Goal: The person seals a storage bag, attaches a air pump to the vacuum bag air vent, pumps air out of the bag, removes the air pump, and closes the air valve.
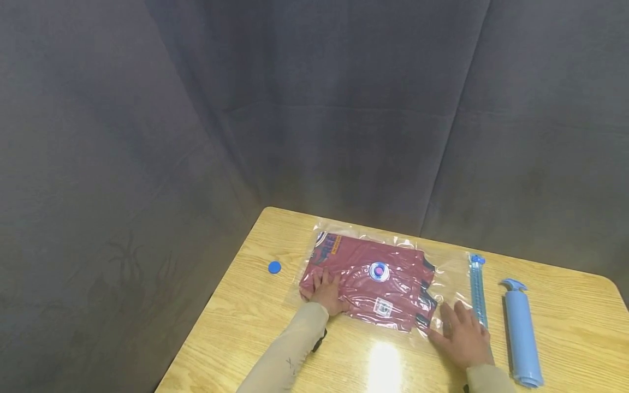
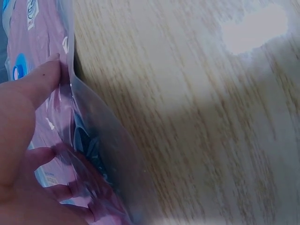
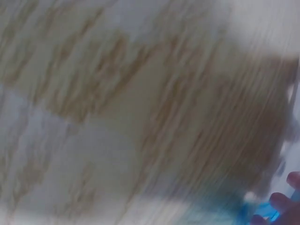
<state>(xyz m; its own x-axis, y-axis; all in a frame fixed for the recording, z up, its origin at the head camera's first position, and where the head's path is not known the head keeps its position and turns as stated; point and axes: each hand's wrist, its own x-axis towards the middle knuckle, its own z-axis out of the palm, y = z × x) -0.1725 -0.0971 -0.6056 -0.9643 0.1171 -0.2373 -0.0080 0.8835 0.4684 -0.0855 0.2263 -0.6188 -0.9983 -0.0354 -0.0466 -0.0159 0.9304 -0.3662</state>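
Observation:
A clear vacuum storage bag (image 1: 452, 273) lies flat on the table with a folded dark red garment (image 1: 358, 254) inside. Near its middle is a round blue-and-white valve (image 1: 379, 271). My left hand (image 1: 328, 295) rests on the bag's left part, fingers spread over the garment; in the left wrist view the thumb and fingers press the plastic near its edge. Over the bag's right end lies my right hand (image 1: 464, 335), its fingers extended beside the blue zip strip (image 1: 476, 289). A blue slider (image 1: 478, 260) sits at the strip's far end. Only fingertips (image 3: 281, 201) show in the right wrist view.
A blue hand pump (image 1: 523, 335) with a T-shaped handle lies right of the bag. To the left is a small round blue cap (image 1: 274, 267). Dark grey curtains (image 1: 344, 136) hang behind and left of the wooden table (image 1: 226, 322).

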